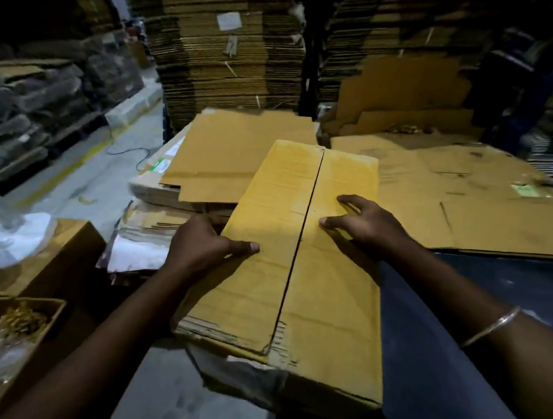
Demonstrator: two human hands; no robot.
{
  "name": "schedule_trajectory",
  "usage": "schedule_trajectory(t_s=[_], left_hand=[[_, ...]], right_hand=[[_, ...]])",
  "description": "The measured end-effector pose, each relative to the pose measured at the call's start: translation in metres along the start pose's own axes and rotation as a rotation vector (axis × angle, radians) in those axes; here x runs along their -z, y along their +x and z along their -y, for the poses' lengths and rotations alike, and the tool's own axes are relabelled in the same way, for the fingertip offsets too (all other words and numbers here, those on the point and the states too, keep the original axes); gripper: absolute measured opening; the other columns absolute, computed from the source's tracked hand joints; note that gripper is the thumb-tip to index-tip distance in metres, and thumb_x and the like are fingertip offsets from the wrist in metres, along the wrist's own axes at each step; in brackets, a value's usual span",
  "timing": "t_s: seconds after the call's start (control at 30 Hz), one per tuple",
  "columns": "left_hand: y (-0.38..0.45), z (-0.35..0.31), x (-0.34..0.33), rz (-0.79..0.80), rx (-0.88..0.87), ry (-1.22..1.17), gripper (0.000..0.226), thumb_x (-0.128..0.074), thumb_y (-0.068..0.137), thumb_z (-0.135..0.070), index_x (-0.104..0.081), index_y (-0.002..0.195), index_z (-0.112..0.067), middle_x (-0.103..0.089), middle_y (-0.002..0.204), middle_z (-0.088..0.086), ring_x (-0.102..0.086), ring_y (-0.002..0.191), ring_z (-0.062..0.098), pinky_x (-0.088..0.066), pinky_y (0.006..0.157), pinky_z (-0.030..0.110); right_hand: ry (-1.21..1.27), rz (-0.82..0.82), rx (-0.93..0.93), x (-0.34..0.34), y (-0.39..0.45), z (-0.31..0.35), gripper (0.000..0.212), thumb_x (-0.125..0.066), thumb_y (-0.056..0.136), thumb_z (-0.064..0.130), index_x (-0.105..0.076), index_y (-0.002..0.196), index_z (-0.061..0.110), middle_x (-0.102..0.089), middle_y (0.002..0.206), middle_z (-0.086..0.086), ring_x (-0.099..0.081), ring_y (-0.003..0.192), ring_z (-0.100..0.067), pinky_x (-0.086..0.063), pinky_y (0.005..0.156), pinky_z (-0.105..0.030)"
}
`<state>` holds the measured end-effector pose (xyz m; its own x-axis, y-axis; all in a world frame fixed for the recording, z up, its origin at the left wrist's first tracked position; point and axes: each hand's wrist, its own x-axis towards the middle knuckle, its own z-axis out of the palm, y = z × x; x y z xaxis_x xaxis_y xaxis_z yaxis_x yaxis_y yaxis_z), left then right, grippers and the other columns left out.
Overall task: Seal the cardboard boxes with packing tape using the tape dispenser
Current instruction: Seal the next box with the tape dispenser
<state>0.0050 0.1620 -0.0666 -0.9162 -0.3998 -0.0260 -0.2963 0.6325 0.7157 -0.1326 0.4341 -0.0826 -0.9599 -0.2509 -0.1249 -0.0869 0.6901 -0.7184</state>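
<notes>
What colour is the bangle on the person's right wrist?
Silvery metal; the bangle shows in the head view, though the light is dim.

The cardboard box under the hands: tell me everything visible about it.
The cardboard box is long, tan corrugated board, lying flat-topped with its two top flaps closed along an untaped centre seam. The near end is frayed and torn, with old tape remnants. The left hand grips its left edge, thumb on top; the right hand presses flat on the right flap. It rests partly on a dark surface, its far end over flattened cardboard sheets.

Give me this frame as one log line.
stage: flaps closed | box seam: untaped | left hand: grips box edge | right hand: presses flap | dispenser: not visible
</notes>
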Motion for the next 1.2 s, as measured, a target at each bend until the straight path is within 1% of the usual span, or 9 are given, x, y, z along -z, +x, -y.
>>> schedule_trajectory(t_s=[0.13,0.27,0.37,0.53,0.7,0.87,1.03,1.1,1.2], left_hand=[[-0.042,-0.063,-0.08,0.023,0.031,-0.005,0.057,-0.09,0.056,-0.056,-0.075,0.104,-0.028,-0.074,0.092,-0.011,-0.068,0.079,0.004,-0.054,0.068,0.028],[-0.079,-0.105,-0.161,0.026,0.1,-0.064,0.063,-0.092,0.052,-0.054,-0.075,0.105,-0.024,-0.075,0.096,-0.008,-0.068,0.08,0.007,-0.057,0.074,0.031],[-0.102,-0.126,-0.198,0.014,0.096,-0.086,0.054,-0.094,0.05,-0.051,-0.077,0.094,-0.023,-0.075,0.085,-0.009,-0.069,0.075,0.007,-0.059,0.07,0.034],[-0.121,-0.142,-0.232,0.099,0.117,-0.019,0.046,-0.09,0.042,-0.061,-0.072,0.071,-0.029,-0.072,0.069,-0.015,-0.069,0.066,0.006,-0.06,0.065,0.036],[-0.113,-0.146,-0.243,0.08,-0.007,0.084,0.049,-0.084,0.061,-0.061,-0.065,0.057,-0.015,-0.064,0.054,-0.006,-0.063,0.058,0.011,-0.052,0.057,0.034],[-0.097,-0.145,-0.24,0.208,-0.231,0.198,0.07,-0.076,0.06,-0.074,-0.065,0.053,-0.005,-0.061,0.048,0.005,-0.058,0.042,0.013,-0.043,0.044,0.036],[-0.096,-0.159,-0.239,0.314,-0.356,0.335,0.06,-0.078,0.066,-0.068,-0.059,0.05,-0.014,-0.055,0.043,-0.001,-0.052,0.038,0.007,-0.038,0.043,0.026],[-0.091,-0.167,-0.242,0.311,-0.38,0.402,0.055,-0.074,0.07,-0.068,-0.057,0.055,-0.018,-0.054,0.049,-0.006,-0.053,0.046,0.006,-0.037,0.046,0.022],[-0.087,-0.182,-0.258,0.228,-0.448,0.427,0.046,-0.063,0.078,-0.068,-0.053,0.078,-0.023,-0.06,0.077,-0.004,-0.062,0.077,0.017,-0.053,0.064,0.031]], right_hand=[[-0.062,0.037,-0.032,0.063,-0.019,-0.075,0.079,-0.072,0.073,0.068,-0.046,0.142,0.041,-0.047,0.148,-0.004,-0.05,0.123,-0.03,-0.049,0.096,-0.045],[-0.128,0.011,-0.048,0.112,-0.039,-0.149,0.08,-0.07,0.072,0.072,-0.045,0.142,0.043,-0.048,0.149,-0.002,-0.051,0.125,-0.029,-0.049,0.093,-0.042],[-0.118,0.01,-0.062,0.137,-0.05,-0.188,0.084,-0.07,0.066,0.078,-0.044,0.139,0.047,-0.049,0.147,-0.002,-0.051,0.123,-0.028,-0.047,0.085,-0.038],[-0.103,0.007,-0.064,0.168,-0.079,-0.224,0.09,-0.063,0.059,0.088,-0.046,0.137,0.047,-0.052,0.143,0.001,-0.05,0.125,-0.027,-0.047,0.095,-0.045],[-0.157,-0.029,-0.152,0.174,-0.098,-0.239,0.112,-0.045,0.034,0.107,-0.043,0.134,0.056,-0.049,0.144,-0.006,-0.047,0.129,-0.033,-0.05,0.094,-0.05],[-0.171,-0.097,-0.218,0.17,-0.125,-0.238,0.1,-0.054,0.044,0.101,-0.038,0.135,0.063,-0.046,0.144,-0.007,-0.043,0.131,-0.034,-0.042,0.106,-0.054],[-0.214,-0.13,-0.268,0.173,-0.137,-0.241,0.095,-0.065,0.057,0.087,-0.037,0.143,0.056,-0.039,0.152,-0.008,-0.039,0.137,-0.032,-0.042,0.106,-0.051],[-0.207,-0.168,-0.26,0.176,-0.143,-0.24,0.094,-0.069,0.063,0.081,-0.039,0.145,0.049,-0.04,0.152,-0.008,-0.04,0.137,-0.03,-0.043,0.106,-0.049],[-0.168,-0.174,-0.236,0.177,-0.145,-0.242,0.088,-0.074,0.07,0.071,-0.043,0.147,0.041,-0.042,0.152,-0.007,-0.041,0.137,-0.027,-0.042,0.105,-0.041]])
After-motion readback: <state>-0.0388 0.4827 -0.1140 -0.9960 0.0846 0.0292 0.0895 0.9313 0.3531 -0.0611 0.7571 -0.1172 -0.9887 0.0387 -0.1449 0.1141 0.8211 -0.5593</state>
